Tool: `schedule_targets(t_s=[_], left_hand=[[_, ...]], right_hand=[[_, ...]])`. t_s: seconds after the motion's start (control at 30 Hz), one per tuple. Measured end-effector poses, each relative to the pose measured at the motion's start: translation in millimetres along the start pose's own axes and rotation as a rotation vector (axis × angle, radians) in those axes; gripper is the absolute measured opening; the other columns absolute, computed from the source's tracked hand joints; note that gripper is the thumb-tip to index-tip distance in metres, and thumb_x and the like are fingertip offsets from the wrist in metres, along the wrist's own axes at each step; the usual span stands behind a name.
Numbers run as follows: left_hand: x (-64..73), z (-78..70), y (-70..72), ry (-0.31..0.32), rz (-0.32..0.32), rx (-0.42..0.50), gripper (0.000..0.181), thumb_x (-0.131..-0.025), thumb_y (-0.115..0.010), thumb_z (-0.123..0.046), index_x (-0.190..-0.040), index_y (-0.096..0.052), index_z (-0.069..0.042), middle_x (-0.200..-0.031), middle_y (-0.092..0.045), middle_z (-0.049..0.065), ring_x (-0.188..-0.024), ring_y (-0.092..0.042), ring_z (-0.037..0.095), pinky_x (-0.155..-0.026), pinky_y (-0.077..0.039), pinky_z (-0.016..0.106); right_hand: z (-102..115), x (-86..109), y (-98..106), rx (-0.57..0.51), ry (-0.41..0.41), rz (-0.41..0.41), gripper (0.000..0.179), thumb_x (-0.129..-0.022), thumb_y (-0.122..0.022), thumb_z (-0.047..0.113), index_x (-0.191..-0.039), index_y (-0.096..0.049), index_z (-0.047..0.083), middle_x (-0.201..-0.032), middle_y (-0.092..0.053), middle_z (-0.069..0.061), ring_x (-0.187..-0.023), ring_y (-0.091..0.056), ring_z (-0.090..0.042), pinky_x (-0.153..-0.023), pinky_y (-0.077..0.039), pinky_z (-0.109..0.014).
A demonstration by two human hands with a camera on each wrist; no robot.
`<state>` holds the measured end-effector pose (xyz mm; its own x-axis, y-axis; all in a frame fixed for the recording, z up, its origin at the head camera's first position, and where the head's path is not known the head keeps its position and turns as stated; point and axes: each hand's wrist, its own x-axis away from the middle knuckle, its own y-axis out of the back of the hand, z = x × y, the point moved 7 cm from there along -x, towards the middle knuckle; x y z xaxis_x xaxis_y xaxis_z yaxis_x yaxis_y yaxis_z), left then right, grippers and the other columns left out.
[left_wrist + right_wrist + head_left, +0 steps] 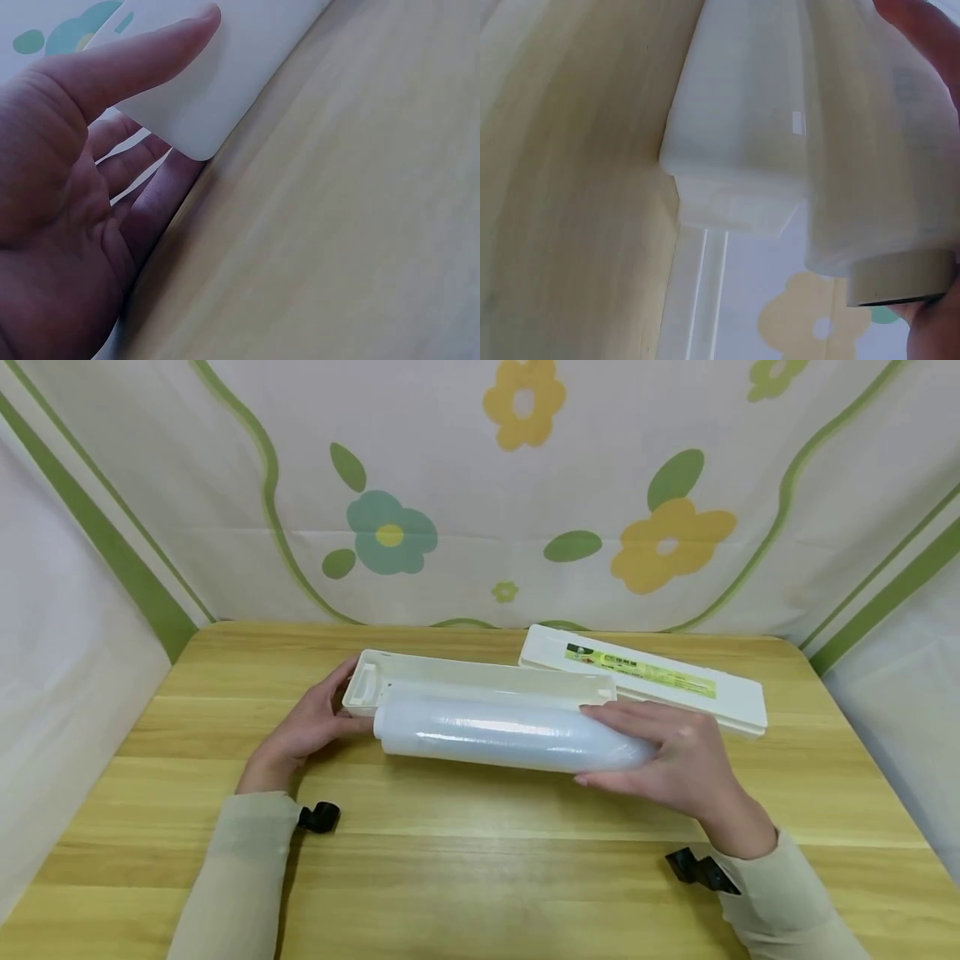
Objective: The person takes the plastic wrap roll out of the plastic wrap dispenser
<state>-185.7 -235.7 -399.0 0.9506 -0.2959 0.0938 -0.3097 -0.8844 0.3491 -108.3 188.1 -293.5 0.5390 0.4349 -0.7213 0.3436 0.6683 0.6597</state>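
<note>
A thick roll of cling film [495,737] lies across the view in the head camera, just in front of an open white plastic box [465,672]. My right hand [678,762] grips the roll by its right end, thumb below and fingers over the top. In the right wrist view the roll [881,165] is held above the table beside the box [739,97], its core sticking out at the end. My left hand [313,722] holds the box's left end. The left wrist view has the thumb on the box's face [199,105] and the fingers behind its corner.
Behind the box, to the right, lies a long white lid [543,647] with a green and yellow label. The wooden table [465,877] ends at a flower-printed cloth [450,435]. Black wrist mounts [321,817] sit on both sleeves.
</note>
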Motion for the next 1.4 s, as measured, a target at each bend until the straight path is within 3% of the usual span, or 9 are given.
schedule_targets(t_s=[0.13, 0.27, 0.43, 0.57, 0.87, 1.13, 1.4], left_hand=[[1.0, 2.0, -0.4, 0.006, 0.002, 0.002, 0.097, -0.093, -0.086, -0.012, -0.169, -0.031, -0.038, -0.158, -0.048, 0.008, -0.138, -0.047, 0.029, -0.102, -0.049, 0.022], [1.0, 2.9, -0.5, 0.021, -0.002, 0.007, 0.101, -0.092, -0.087, -0.013, -0.17, -0.029, -0.039, -0.159, -0.047, 0.008, -0.136, -0.047, 0.029, -0.1, -0.05, 0.021], [0.0, 0.3, 0.3, 0.025, -0.007, 0.025, 0.108, -0.09, -0.09, -0.015, -0.173, -0.023, -0.032, -0.166, -0.042, 0.006, -0.142, -0.045, 0.029, -0.101, -0.048, 0.017], [-0.3, -0.8, 0.5, 0.026, -0.007, 0.026, 0.11, -0.09, -0.09, -0.015, -0.174, -0.021, -0.028, -0.17, -0.038, 0.004, -0.147, -0.044, 0.029, -0.102, -0.046, 0.013], [0.9, 0.4, 0.5, 0.034, -0.015, 0.016, 0.108, -0.091, -0.089, -0.015, -0.173, -0.022, -0.032, -0.168, -0.038, 0.006, -0.145, -0.042, 0.029, -0.099, -0.049, 0.013], [0.0, 1.7, -1.6, 0.027, -0.007, 0.025, 0.109, -0.091, -0.088, -0.013, -0.174, -0.02, -0.028, -0.171, -0.035, 0.006, -0.147, -0.041, 0.032, -0.098, -0.049, 0.013], [-0.3, 1.3, 0.6, 0.042, -0.017, 0.044, 0.11, -0.09, -0.088, -0.01, -0.174, -0.02, -0.029, -0.169, -0.036, 0.009, -0.141, -0.044, 0.031, -0.096, -0.052, 0.014]], right_hand=[[4.4, 2.2, -0.6, 0.04, 0.024, 0.008, 0.07, -0.081, -0.074, 0.083, -0.116, -0.087, 0.024, -0.102, -0.085, -0.005, -0.089, -0.083, -0.029, -0.068, -0.063, -0.048], [7.8, 6.8, 3.1, 0.062, 0.038, -0.01, 0.07, -0.083, -0.071, 0.084, -0.114, -0.087, 0.023, -0.1, -0.085, -0.006, -0.085, -0.082, -0.028, -0.067, -0.062, -0.045], [10.2, 16.8, 8.9, 0.052, 0.06, -0.031, 0.069, -0.083, -0.072, 0.083, -0.11, -0.088, 0.021, -0.097, -0.085, -0.006, -0.077, -0.081, -0.027, -0.064, -0.06, -0.042], [8.2, 24.7, 10.0, 0.021, 0.037, 0.009, 0.068, -0.078, -0.078, 0.082, -0.109, -0.088, 0.023, -0.098, -0.085, -0.003, -0.078, -0.081, -0.024, -0.065, -0.062, -0.034], [-7.4, 37.9, 3.0, -0.005, -0.108, 0.181, 0.073, -0.056, -0.102, 0.066, -0.115, -0.085, 0.027, -0.106, -0.085, 0.002, -0.086, -0.082, -0.021, -0.071, -0.061, -0.026], [-21.5, 47.4, -2.7, 0.016, -0.199, 0.245, 0.075, -0.05, -0.106, 0.057, -0.117, -0.084, 0.031, -0.107, -0.084, 0.003, -0.086, -0.081, -0.018, -0.069, -0.057, -0.021], [-33.9, 55.7, -14.9, -0.006, -0.367, 0.407, 0.075, -0.056, -0.105, 0.056, -0.123, -0.081, 0.031, -0.114, -0.083, -0.002, -0.091, -0.077, -0.018, -0.073, -0.059, -0.035]])
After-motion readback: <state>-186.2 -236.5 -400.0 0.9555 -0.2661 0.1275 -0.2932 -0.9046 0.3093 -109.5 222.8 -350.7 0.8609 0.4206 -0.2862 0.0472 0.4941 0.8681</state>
